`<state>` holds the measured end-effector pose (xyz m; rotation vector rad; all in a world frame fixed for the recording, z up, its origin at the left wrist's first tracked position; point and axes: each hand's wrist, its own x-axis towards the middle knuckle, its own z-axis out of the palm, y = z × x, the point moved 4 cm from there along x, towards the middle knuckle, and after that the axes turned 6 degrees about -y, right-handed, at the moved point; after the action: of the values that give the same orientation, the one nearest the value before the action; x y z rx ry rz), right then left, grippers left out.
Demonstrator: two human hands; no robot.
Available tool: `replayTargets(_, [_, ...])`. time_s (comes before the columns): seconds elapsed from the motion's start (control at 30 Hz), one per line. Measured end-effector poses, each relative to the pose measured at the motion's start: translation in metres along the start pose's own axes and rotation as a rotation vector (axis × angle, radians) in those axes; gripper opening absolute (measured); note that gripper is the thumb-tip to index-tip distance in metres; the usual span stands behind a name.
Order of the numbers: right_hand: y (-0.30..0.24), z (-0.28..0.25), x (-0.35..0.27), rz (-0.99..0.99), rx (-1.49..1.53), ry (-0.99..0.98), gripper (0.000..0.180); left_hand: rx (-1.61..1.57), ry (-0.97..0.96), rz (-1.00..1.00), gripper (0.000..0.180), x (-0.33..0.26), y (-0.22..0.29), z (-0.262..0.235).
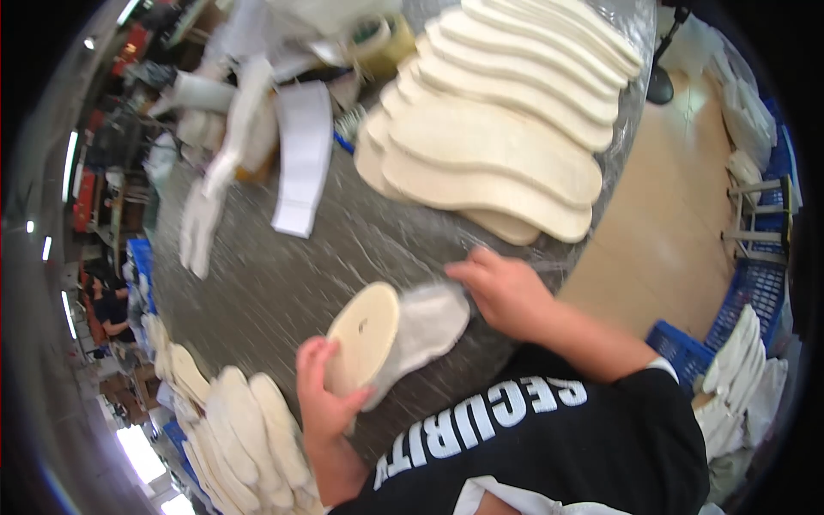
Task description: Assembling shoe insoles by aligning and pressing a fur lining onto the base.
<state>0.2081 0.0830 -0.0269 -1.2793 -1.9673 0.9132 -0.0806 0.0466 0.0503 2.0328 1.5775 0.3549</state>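
My left hand is closed round a cream insole with a small dark mark on its face, tilted up above the dark table. Behind and beside that insole extends a thin greyish-white sole-shaped piece, its lower end close to my left thumb. My right hand is at the far end of this piece, fingers drawn together in a pinch. Whatever is between its fingertips is too small or blurred to make out. Beyond my right hand lies a large fanned stack of cream insoles.
On the table lie a white paper strip, a white glove and a roll of tape. More insoles are piled at the lower left. Blue crates and a metal-framed stool stand at the right.
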Motion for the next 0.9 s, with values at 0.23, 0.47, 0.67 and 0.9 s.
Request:
replayTargets(0.23, [0.015, 0.003, -0.010, -0.006, 0.107, 0.174, 0.016, -1.679, 0.016, 0.186, 0.107, 0.003, -0.010, 0.009])
replayTargets(0.47, [0.017, 0.014, -0.006, -0.027, -0.005, 0.166, 0.012, -1.950, -0.610, 0.681, 0.116, 0.024, -0.016, 0.106])
replayTargets(0.67, [0.019, 0.015, -0.006, 0.063, 0.011, 0.132, 0.013, -1.733, -0.354, 0.228, 0.121, 0.021, 0.038, 0.096])
replayTargets(0.9, [0.020, 0.012, -0.004, 0.026, -0.005, 0.158, 0.010, -1.688, -0.554, 0.304, 0.117, 0.027, 0.036, 0.106])
